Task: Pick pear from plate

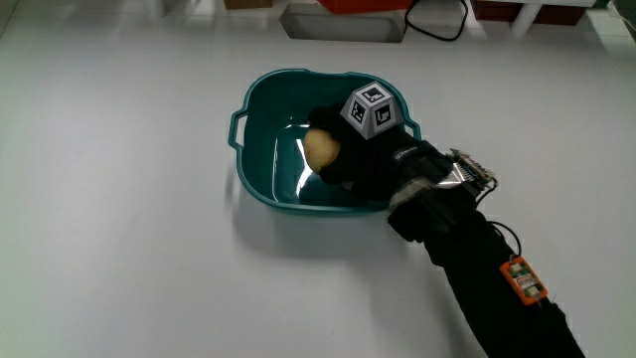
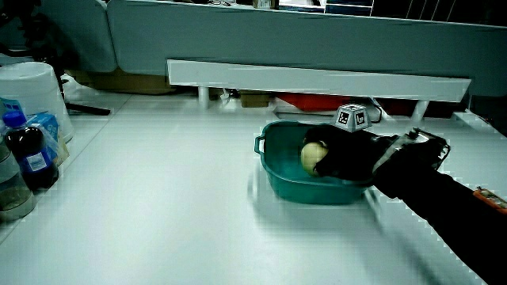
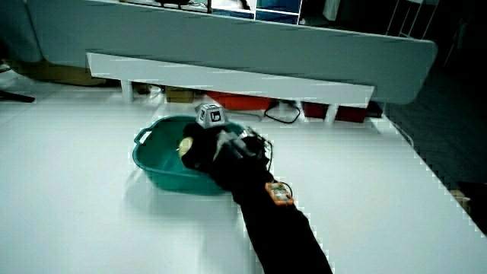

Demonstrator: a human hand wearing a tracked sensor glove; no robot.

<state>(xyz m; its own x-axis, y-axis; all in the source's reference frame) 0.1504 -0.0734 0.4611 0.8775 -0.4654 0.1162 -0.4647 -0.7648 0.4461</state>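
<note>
A pale yellow pear [image 1: 320, 148] sits in a teal basin with handles [image 1: 260, 119], which stands on the white table. The gloved hand [image 1: 353, 154] reaches into the basin over its rim, and its fingers are curled around the pear. A patterned cube [image 1: 373, 109] rides on the hand's back. Both side views show the pear [image 2: 311, 155] [image 3: 185, 144] against the black glove [image 2: 348, 158] [image 3: 204, 151], just above the basin [image 2: 293, 186] [image 3: 156, 169]. The forearm [image 1: 487, 288] runs from the basin toward the person.
A low white partition [image 2: 317, 79] [image 3: 228, 80] runs along the table, with red items under it. Bottles and a white container [image 2: 32, 119] stand at the table's edge in a side view. A black cable [image 1: 437, 25] lies near the partition.
</note>
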